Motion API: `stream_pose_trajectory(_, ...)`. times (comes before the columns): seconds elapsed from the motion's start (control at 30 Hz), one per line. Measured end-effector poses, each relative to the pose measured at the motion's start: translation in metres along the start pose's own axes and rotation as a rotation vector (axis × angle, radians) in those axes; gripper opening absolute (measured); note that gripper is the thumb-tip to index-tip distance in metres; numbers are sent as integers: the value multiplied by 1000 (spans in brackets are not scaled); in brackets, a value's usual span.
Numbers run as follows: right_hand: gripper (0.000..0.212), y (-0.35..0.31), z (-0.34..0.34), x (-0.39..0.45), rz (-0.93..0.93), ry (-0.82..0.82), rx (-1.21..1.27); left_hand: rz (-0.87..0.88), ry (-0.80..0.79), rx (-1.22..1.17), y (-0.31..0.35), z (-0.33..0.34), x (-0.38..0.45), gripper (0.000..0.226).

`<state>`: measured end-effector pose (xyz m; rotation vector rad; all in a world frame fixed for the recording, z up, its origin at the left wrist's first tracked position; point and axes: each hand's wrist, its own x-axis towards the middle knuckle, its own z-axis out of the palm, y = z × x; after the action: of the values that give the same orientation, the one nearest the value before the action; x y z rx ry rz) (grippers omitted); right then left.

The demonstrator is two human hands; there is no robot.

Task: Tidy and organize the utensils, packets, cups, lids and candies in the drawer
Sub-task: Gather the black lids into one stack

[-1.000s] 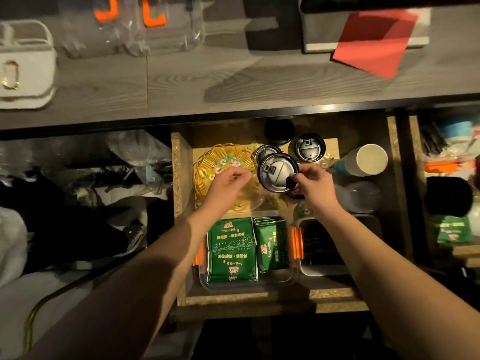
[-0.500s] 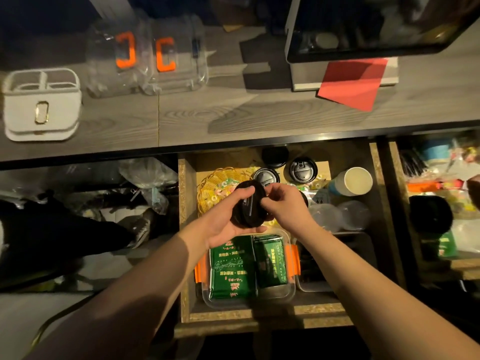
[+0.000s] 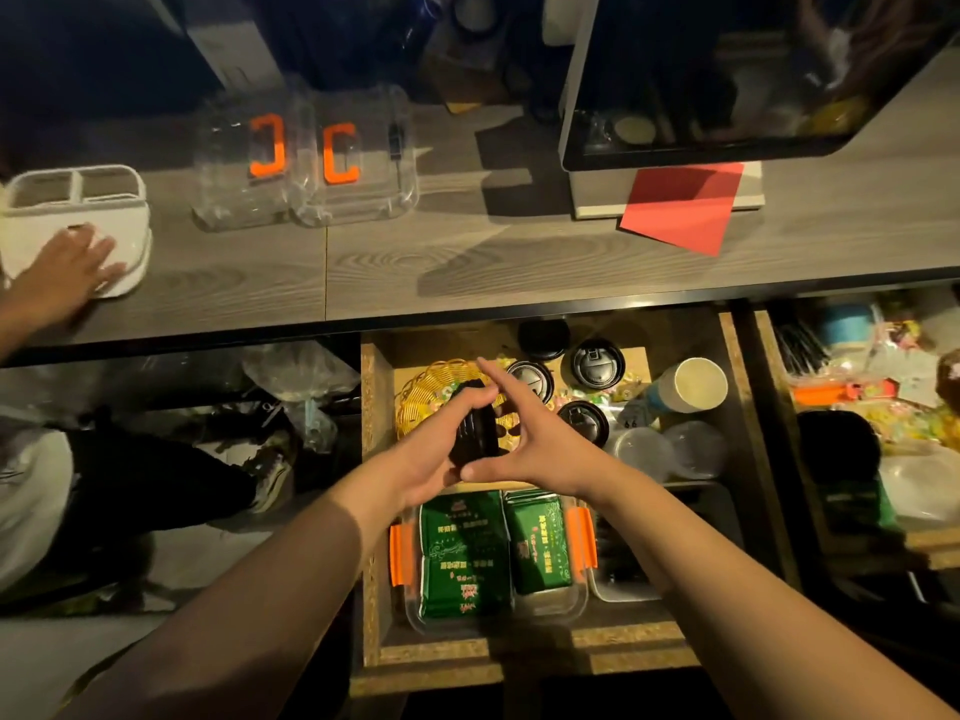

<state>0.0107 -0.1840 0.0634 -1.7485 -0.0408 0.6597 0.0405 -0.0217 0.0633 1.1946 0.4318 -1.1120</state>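
My left hand [image 3: 431, 449] grips a stack of black cup lids [image 3: 475, 431] on edge above the open drawer [image 3: 371, 459]. My right hand [image 3: 530, 439] lies against the stack's right side with straight fingers pointing up-left. Under the hands a gold wire basket [image 3: 421, 392] holds candies. More black lids [image 3: 596, 362] lie at the drawer's back. A paper cup [image 3: 693, 384] lies on its side at the right, with clear plastic lids [image 3: 670, 449] below it. Green packets [image 3: 462, 553] fill a clear container with orange clips [image 3: 397, 556].
On the wooden counter [image 3: 467, 262] stand a white utensil caddy [image 3: 78, 200], touched by another person's hand [image 3: 67, 272], clear containers with orange clips [image 3: 306, 163], a monitor [image 3: 727, 85] and red paper [image 3: 680, 207]. A second, cluttered drawer [image 3: 872, 433] is open at right.
The right hand has opened flat against the lid stack, which now sits in my left hand. The camera tilted up, and another person's hand has appeared at the white caddy.
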Motion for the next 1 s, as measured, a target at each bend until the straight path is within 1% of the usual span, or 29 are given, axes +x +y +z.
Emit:
stream_pose_trajectory(0.07, 98, 1, -3, 0, -6, -44, -8, -10, -7, 27, 0, -1, -4, 58)
stream_pose_trajectory(0.17, 86, 0, -6, 2, -31, 13, -41, 18, -11, -33, 0, -1, -9, 57)
stream_pose_trajectory(0.23, 89, 1, -4, 2, -56, 30, -91, 21, 9, -75, -1, -1, -9, 63)
stream_pose_trajectory(0.3, 95, 3, -2, 3, -48, 6, -92, 7, 23, -100, -4, -2, -6, 65)
stream_pose_trajectory(0.37, 97, 3, -1, 2, -22, -8, -70, -10, 20, -111, -4, -2, -5, 64)
stream_pose_trajectory(0.43, 100, 5, 1, 3, -30, -4, -96, -16, 27, -106, -3, -2, -7, 57)
stream_pose_trajectory(0.53, 99, 5, 4, 4, -25, -39, -92, -29, 45, -93, -4, -4, -6, 47)
stream_pose_trajectory(0.6, 92, 6, 3, 6, 19, -54, -1, -21, 74, -81, -4, -3, -4, 50)
stream_pose_trajectory(0.63, 84, 9, 2, 9, 46, -8, 65, -15, 94, -87, -3, -3, -2, 54)
stream_pose_trajectory(0.67, 74, 15, 0, 12, 76, 88, 121, -9, 113, -101, -3, -4, 1, 58)
stream_pose_trajectory(0.7, 65, 26, -3, 16, 105, 219, 126, -1, 133, -118, -2, -4, 3, 61)
stream_pose_trajectory(0.73, 57, 41, -8, 20, 140, 355, 49, 8, 151, -131, -2, -5, 5, 63)
stream_pose_trajectory(0.77, 51, 59, -15, 23, 183, 460, -117, 10, 165, -141, -2, -7, 7, 65)
stream_pose_trajectory(0.8, 48, 78, -22, 26, 236, 510, -333, 10, 172, -146, -2, -9, 10, 67)
stream_pose_trajectory(0.83, 49, 96, -28, 28, 287, 504, -545, 9, 175, -147, -2, -12, 12, 68)
stream_pose_trajectory(0.87, 57, 112, -33, 30, 344, 456, -711, 7, 176, -148, -3, -14, 15, 68)
stream_pose_trajectory(0.9, 67, 126, -36, 32, 406, 392, -824, 5, 177, -148, -4, -17, 17, 66)
stream_pose_trajectory(1.0, 95, 153, -43, 41, 533, 248, -973, -1, 181, -168, -6, -23, 24, 57)
